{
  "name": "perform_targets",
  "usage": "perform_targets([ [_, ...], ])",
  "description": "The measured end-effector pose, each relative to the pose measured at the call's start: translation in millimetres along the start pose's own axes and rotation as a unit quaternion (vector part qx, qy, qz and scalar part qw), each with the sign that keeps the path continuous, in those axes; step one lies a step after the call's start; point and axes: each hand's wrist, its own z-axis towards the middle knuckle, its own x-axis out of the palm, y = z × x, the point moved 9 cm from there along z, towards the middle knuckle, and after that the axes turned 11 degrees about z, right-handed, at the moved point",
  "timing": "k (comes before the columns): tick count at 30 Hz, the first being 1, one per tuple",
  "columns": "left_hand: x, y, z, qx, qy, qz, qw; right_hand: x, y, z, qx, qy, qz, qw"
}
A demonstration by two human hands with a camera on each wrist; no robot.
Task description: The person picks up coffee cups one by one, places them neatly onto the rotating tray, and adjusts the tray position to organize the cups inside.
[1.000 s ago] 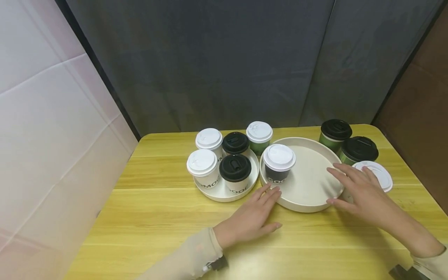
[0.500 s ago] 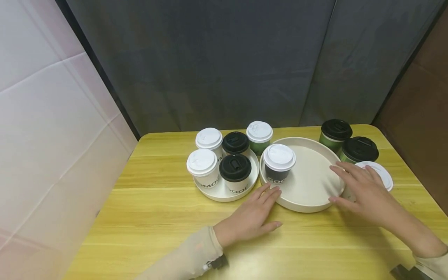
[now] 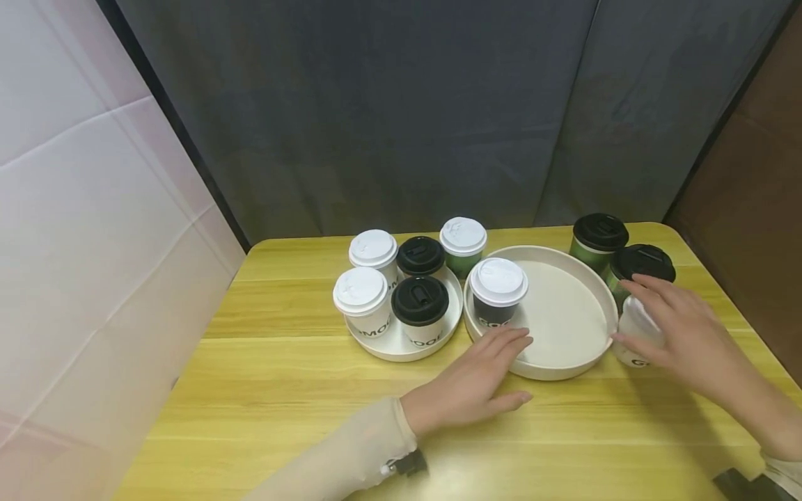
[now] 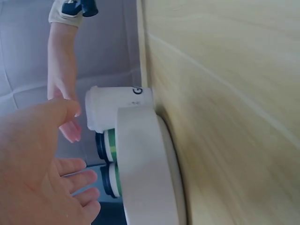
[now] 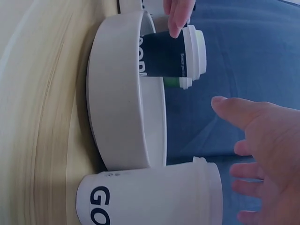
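My left hand (image 3: 470,386) hovers at the front edge of the large round cream tray (image 3: 564,316), fingers extended and holding nothing. One coffee cup with a dark sleeve and white lid (image 3: 498,282) stands at the tray's left side. To the right of the tray is a white paper coffee cup (image 3: 634,334), upright on the table; its lid is mostly hidden by my right hand (image 3: 683,334) in the head view. In the right wrist view that hand's fingers spread beside the lid end of the white cup (image 5: 145,194), with a gap between them.
A smaller white plate (image 3: 401,351) left of the tray bears several lidded cups, with white lids (image 3: 361,289) and black lids (image 3: 420,299). A green cup with a white lid (image 3: 464,240) stands behind. Two green black-lidded cups (image 3: 600,236) stand at the back right.
My left hand has shifted right along the tray's front edge. The right hand has drawn right, away from the tray, uncovering more of the white cup's side. The cups and tray stay put.
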Motion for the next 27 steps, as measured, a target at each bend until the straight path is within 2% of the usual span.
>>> perform_targets([
  [9,-3.8,-12.9,26.8,0.017,0.005,-0.034,0.9993,-13.6,-18.9,-4.6,0.037,-0.03,-0.016,0.9987],
  [13,-2.8,-15.8,38.8,0.01,0.015,-0.041,0.999,-17.0,-25.6,-6.1,0.054,-0.041,-0.026,0.9974],
  [20,-1.5,-21.0,59.8,0.0,0.045,-0.076,0.9961,-17.4,-39.3,-7.7,0.106,-0.018,-0.041,0.9934],
  [27,6.7,-23.7,77.7,-0.012,0.076,-0.128,0.9888,-13.8,-45.6,-10.9,0.124,-0.004,-0.029,0.9918],
])
